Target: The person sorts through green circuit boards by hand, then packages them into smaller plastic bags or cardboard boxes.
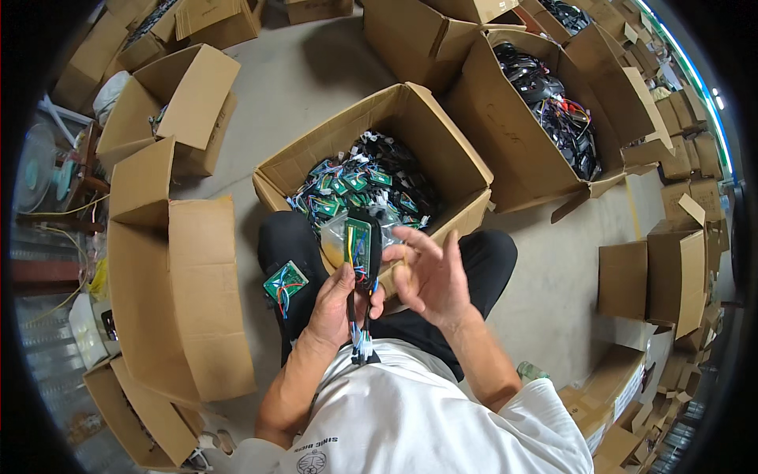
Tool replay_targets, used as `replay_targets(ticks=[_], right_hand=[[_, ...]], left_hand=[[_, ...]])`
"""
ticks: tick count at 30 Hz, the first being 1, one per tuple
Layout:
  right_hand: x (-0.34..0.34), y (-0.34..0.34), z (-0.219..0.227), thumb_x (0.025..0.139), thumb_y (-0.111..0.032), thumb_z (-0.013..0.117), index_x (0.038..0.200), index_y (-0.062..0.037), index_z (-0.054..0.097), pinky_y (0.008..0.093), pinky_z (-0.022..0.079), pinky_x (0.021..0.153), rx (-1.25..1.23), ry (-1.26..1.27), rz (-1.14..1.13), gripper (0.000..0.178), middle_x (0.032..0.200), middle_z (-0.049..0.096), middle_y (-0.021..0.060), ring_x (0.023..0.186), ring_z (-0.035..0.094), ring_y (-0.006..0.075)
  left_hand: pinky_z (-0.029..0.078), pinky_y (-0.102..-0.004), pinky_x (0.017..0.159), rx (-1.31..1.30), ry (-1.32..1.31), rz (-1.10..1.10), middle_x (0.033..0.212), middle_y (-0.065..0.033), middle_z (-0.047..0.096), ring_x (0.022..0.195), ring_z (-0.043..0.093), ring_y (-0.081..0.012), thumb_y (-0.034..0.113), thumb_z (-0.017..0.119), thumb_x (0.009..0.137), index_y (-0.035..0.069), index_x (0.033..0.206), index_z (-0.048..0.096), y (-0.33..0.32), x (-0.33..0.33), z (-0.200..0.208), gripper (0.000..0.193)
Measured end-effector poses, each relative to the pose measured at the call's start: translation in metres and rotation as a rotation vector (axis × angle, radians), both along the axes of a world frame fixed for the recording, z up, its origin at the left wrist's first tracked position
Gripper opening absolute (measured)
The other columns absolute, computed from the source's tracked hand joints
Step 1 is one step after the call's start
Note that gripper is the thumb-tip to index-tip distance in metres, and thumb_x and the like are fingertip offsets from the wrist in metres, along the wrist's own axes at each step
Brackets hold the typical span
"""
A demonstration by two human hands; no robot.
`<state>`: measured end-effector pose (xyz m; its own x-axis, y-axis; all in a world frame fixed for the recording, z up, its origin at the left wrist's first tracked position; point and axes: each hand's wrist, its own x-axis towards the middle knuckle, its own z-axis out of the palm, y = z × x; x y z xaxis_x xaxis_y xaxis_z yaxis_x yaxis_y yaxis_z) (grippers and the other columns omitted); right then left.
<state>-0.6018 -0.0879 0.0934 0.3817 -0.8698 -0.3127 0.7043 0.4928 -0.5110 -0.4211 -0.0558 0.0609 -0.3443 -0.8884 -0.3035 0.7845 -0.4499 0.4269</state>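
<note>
My left hand (pixel 332 306) is closed round the lower end of a green circuit board (pixel 358 246) that stands in a dark casing. Black cables and coloured wires hang from it past my palm, ending in white connectors (pixel 362 346) near my shirt. Just right of the board, my right hand (pixel 439 278) has its fingers spread, with a faint yellowish strip by the fingertips that I cannot make out. Another green circuit board (pixel 286 279) with red and blue wires rests on my left leg. Beyond my hands, a clear plastic bag (pixel 335 237) lies partly hidden behind the board.
An open cardboard box (pixel 454 134) between my knees holds many wired green boards (pixel 355 183) and black cables. Right of it stands a larger carton (pixel 505 118) of black parts. Open cartons (pixel 213 296) line my left side, and a smaller box (pixel 663 268) sits far right.
</note>
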Motion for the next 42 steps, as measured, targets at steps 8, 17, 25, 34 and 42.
replay_targets(ticks=[8, 17, 25, 34, 42], right_hand=[[0.003, 0.015, -0.027, 0.1, -0.066, 0.034, 0.142, -0.0043, 0.046, 0.0235, 0.042, 0.041, -0.062, -0.134, 0.036, 0.076, 0.115, 0.065, 0.0156, 0.057, 0.061, 0.019], [-0.05, 0.008, 0.022, 0.097, -0.023, 0.066, 0.127, 0.0032, 0.058, 0.0276, 0.051, 0.062, -0.103, 0.585, 0.516, 0.041, 0.098, 0.067, 0.0087, 0.071, 0.062, 0.0145], [-0.057, 0.0, 0.023, 0.1, -0.036, 0.058, 0.136, 0.0089, 0.046, 0.0275, 0.047, 0.061, -0.023, -0.194, -0.034, 0.059, 0.089, 0.053, 0.004, 0.062, 0.045, 0.0111], [-0.02, 0.021, 0.061, 0.089, -0.013, 0.073, 0.136, 0.0047, 0.052, 0.0332, 0.052, 0.086, -0.63, 0.619, 0.396, 0.054, 0.101, 0.068, 0.0104, 0.088, 0.065, 0.0187], [-0.037, 0.029, 0.019, 0.094, -0.023, 0.065, 0.113, -0.0008, 0.058, 0.0522, 0.028, 0.119, -0.469, 0.471, -0.075, 0.03, 0.078, 0.063, 0.0037, 0.085, 0.069, 0.021]], left_hand=[[0.042, -0.0287, 0.047, 0.0, 0.106, -0.163, 0.09, -0.0095, 0.058, 0.06, 0.052, -0.0139, 0.049, 0.053, 0.1, 0.0, 0.117, 0.054, 0.002, 0.01, 0.018, 0.052], [0.049, -0.026, 0.059, -0.363, -0.665, -0.099, 0.088, -0.009, 0.062, 0.068, 0.057, -0.0109, 0.039, 0.062, 0.099, 0.0, 0.122, 0.051, 0.004, 0.039, 0.036, 0.047], [0.052, -0.0457, 0.074, -0.912, -1.393, -0.044, 0.105, -0.0211, 0.056, 0.09, 0.061, -0.0442, 0.014, 0.07, 0.09, -0.004, 0.112, 0.051, -0.001, 0.022, 0.045, 0.034], [0.051, -0.0414, 0.062, -0.697, -1.55, 0.007, 0.092, -0.0176, 0.059, 0.073, 0.062, -0.0346, 0.023, 0.06, 0.099, 0.001, 0.101, 0.052, 0.001, 0.005, 0.015, 0.023], [0.042, -0.0301, 0.055, -0.002, -0.065, -0.014, 0.083, -0.0066, 0.054, 0.066, 0.052, -0.0155, 0.04, 0.048, 0.105, 0.003, 0.107, 0.054, -0.012, 0.026, 0.038, 0.037]])
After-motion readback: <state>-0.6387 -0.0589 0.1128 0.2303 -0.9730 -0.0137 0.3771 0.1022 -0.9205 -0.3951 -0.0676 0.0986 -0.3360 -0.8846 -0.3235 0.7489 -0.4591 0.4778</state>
